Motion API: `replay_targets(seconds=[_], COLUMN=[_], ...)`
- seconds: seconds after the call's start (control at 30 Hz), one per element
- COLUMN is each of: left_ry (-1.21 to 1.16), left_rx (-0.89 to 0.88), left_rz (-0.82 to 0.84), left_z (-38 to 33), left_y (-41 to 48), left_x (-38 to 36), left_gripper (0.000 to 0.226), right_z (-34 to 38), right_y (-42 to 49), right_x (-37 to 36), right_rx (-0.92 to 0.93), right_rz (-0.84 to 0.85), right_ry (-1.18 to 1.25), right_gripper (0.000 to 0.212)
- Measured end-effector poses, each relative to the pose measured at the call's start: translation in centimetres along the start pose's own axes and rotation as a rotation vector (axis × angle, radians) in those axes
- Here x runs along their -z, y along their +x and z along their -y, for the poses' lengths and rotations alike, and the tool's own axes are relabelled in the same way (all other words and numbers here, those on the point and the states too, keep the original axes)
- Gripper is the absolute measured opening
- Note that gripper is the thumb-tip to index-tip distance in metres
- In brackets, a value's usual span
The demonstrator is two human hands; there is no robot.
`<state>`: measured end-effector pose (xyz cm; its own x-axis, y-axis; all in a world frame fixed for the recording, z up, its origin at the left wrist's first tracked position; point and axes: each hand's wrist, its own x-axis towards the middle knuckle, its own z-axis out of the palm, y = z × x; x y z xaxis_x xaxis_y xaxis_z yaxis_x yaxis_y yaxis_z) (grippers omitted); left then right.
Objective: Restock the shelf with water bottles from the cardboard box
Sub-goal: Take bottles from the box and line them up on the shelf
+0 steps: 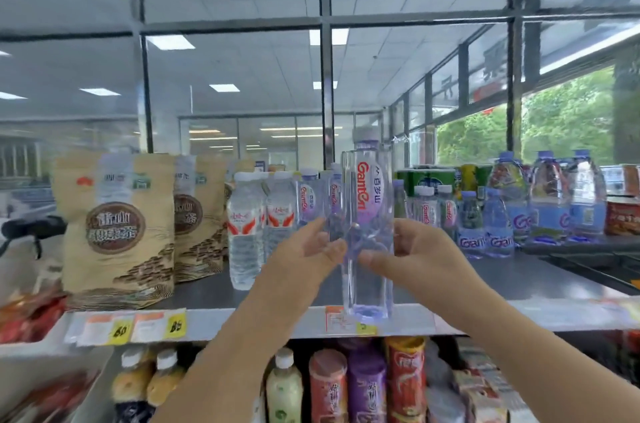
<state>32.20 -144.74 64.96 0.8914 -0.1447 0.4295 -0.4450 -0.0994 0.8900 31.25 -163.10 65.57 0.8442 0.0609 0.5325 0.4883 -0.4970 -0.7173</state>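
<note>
The top shelf (242,318) is already filled further back by a row of Ganten bottles (308,201), so the Ganten water bottle (367,201) is brought in at the front lip. Whether its base is fully set down cannot be told. Its long axis is kept vertical, with the cap (366,135) up and the label (363,187) turned outward, presumably to be read from the aisle. It is steadied at mid-height from both sides. It is pinched by the left hand (304,256), thumb in front and fingers behind, and the fingers of the right hand (419,249) are curled round it.
</note>
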Motion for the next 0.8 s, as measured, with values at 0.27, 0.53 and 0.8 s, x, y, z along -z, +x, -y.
replay_targets(seconds=[0.27, 0.53, 0.8], left_ry=[0.059, 0.161, 0.176], left_rx=[0.131, 0.088, 0.084], left_rz=[0.024, 0.108, 0.126], left_z=[5.1, 7.5, 9.0], left_y=[5.7, 11.7, 14.7], left_x=[4.1, 4.2, 4.0], left_gripper=[0.058, 0.058, 0.064], right_z=[-6.3, -9.8, -11.0], right_y=[9.0, 13.0, 15.9], right_x=[-4.7, -7.3, -8.5], right_rx=[-0.14, -0.191, -0.202], right_rz=[-0.082, -0.097, -0.072], right_ry=[-0.127, -0.109, -0.093], right_gripper=[0.023, 0.02, 0.03])
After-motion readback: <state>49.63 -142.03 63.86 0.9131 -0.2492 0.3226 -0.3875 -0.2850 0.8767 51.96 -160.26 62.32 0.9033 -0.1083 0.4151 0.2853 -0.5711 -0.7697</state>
